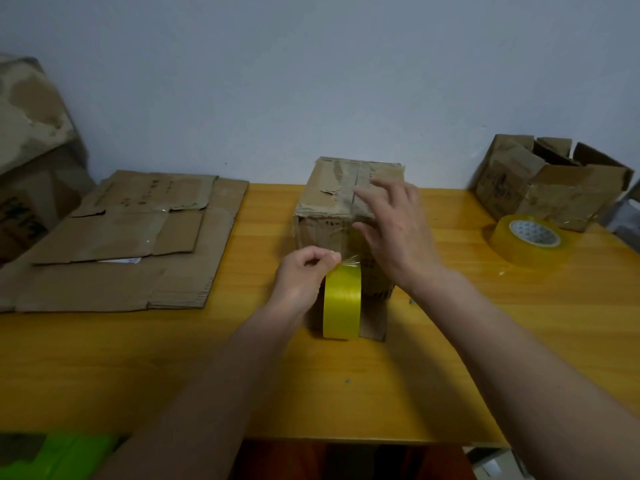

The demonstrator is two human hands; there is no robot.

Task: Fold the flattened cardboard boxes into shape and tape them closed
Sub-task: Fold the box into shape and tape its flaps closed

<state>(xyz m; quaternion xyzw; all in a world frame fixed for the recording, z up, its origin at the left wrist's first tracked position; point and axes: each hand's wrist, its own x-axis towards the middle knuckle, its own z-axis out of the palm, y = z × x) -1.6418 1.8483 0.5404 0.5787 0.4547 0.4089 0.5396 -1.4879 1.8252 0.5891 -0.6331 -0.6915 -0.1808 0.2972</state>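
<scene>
A small folded cardboard box (329, 199) stands upright at the middle of the yellow wooden table (346, 393), its top flaps closed. In front of it a yellow tape roll (342, 301) stands on edge. My left hand (304, 275) grips the roll and pinches the clear tape strip at its top. The strip runs from the roll up onto the box's front face. My right hand (394, 230) hovers over the box's near top edge, fingers spread and relaxed, thumb close to the tape.
Flattened cardboard boxes (131, 244) lie stacked on the table's left. A second tape roll (528, 239) lies flat at the right, before an open-topped box (550, 181). Another large box (31, 150) stands at far left. The wall runs behind the table.
</scene>
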